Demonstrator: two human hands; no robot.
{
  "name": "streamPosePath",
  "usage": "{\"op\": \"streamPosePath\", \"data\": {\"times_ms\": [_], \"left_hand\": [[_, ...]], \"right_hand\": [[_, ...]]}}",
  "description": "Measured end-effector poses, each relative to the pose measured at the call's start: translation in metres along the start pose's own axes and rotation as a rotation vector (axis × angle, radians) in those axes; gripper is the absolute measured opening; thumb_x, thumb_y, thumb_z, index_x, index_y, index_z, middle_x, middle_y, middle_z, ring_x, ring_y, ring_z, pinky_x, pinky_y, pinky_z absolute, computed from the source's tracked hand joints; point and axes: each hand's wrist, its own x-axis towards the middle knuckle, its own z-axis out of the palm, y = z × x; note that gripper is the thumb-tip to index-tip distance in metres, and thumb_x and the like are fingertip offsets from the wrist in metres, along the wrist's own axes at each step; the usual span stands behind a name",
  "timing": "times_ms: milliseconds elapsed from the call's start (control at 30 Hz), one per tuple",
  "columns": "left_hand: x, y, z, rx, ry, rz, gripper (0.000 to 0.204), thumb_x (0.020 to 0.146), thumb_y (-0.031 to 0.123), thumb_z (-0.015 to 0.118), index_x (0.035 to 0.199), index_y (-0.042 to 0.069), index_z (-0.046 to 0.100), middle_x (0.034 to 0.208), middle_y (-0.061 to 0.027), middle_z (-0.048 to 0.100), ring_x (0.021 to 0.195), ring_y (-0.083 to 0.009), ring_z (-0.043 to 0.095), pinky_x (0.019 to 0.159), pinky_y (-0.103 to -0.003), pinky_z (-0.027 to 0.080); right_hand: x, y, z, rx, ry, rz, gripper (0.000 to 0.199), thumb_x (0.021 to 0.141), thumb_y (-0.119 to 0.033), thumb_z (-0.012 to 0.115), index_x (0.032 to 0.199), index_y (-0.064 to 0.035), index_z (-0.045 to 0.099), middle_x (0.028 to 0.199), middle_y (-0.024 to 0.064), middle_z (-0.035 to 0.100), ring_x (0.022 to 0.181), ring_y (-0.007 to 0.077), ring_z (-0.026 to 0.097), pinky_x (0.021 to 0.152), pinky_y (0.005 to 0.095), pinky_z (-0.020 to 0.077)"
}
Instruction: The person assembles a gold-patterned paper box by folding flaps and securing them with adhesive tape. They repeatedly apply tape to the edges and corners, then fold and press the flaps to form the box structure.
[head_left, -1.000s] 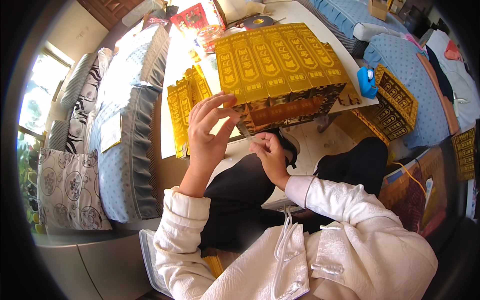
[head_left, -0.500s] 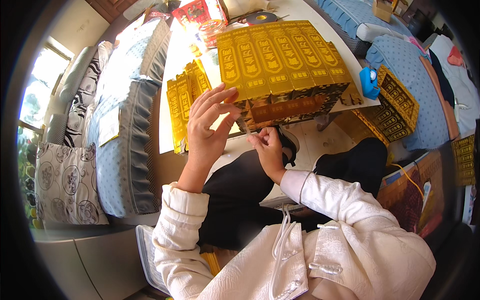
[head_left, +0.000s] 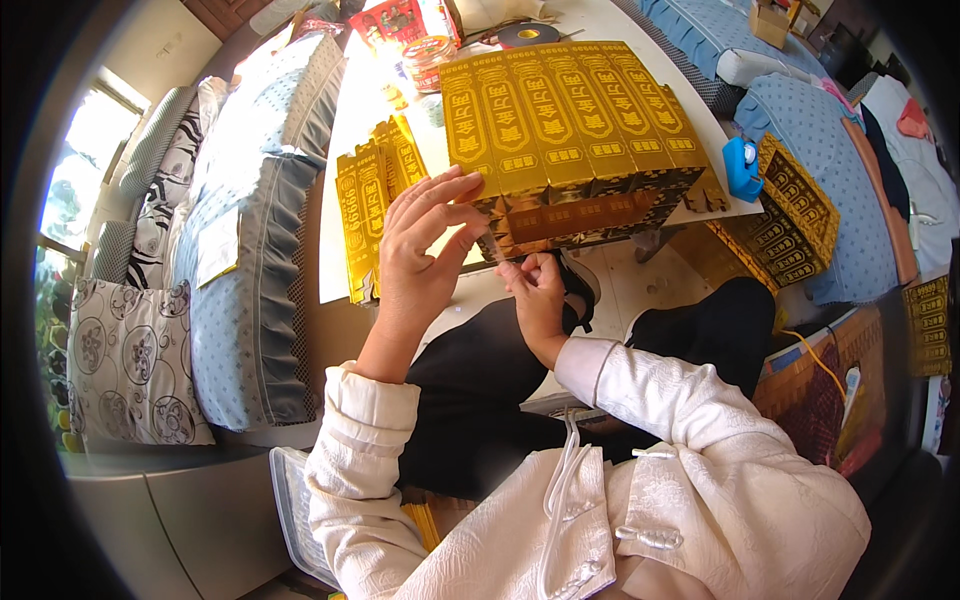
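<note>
A hollow block of gold printed cartons [head_left: 570, 120] stands side by side on the white table, its open near end facing me. My left hand [head_left: 425, 235] is at its near left corner, fingers raised and thumb and forefinger pinched together. Between my hands stretches a short clear strip that looks like sticky tape [head_left: 496, 246]. My right hand [head_left: 540, 300] pinches its lower end, just below the cartons' near edge. The fingertips partly hide the strip's ends.
Loose gold cartons [head_left: 372, 200] lie to the left on the table [head_left: 330, 240]. A blue tape dispenser [head_left: 741, 168] sits at the right edge, beside a stack of gold cartons [head_left: 795, 215]. Farther back are a dark tape roll [head_left: 527, 34] and a clear jar [head_left: 428, 62]. Blue-covered sofas [head_left: 245, 260] flank the table.
Very little differs. The view has shifted slightly, and my right hand sits a touch farther right and lower. Both hands keep their pinch on the strip.
</note>
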Motion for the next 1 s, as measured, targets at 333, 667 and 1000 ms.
{"op": "streamPosePath", "data": {"times_ms": [333,667,1000], "left_hand": [[-0.002,0.001,0.000,0.011,-0.010,-0.018,0.014,0.080,0.002,0.081,0.091,0.008,0.074,0.126,-0.0057,0.074,0.130,-0.0277,0.063,0.108,-0.042,0.045],[-0.001,0.003,-0.001,0.018,-0.031,-0.037,0.016,0.081,-0.001,0.081,0.093,0.007,0.075,0.127,-0.0068,0.074,0.132,-0.0283,0.062,0.109,-0.043,0.044],[-0.002,0.004,-0.001,-0.016,0.015,-0.024,0.014,0.081,0.000,0.078,0.091,0.007,0.072,0.122,-0.0067,0.075,0.127,-0.0295,0.064,0.107,-0.042,0.046]], "right_hand": [[0.003,0.003,0.006,0.020,0.058,0.018,0.028,0.097,-0.007,0.075,0.096,-0.0069,0.046,0.084,0.0070,0.070,0.068,0.0072,0.058,0.063,0.0211,0.0465],[0.005,0.001,-0.008,-0.004,-0.076,0.105,0.020,0.100,-0.010,0.069,0.100,-0.0069,0.050,0.097,0.0075,0.073,0.074,0.0099,0.063,0.068,0.0227,0.0486],[0.017,-0.064,-0.061,-0.445,-0.443,0.004,0.004,0.104,-0.005,0.060,0.108,-0.0042,0.058,0.104,0.0040,0.071,0.081,0.0077,0.058,0.079,0.0239,0.0506]]}}
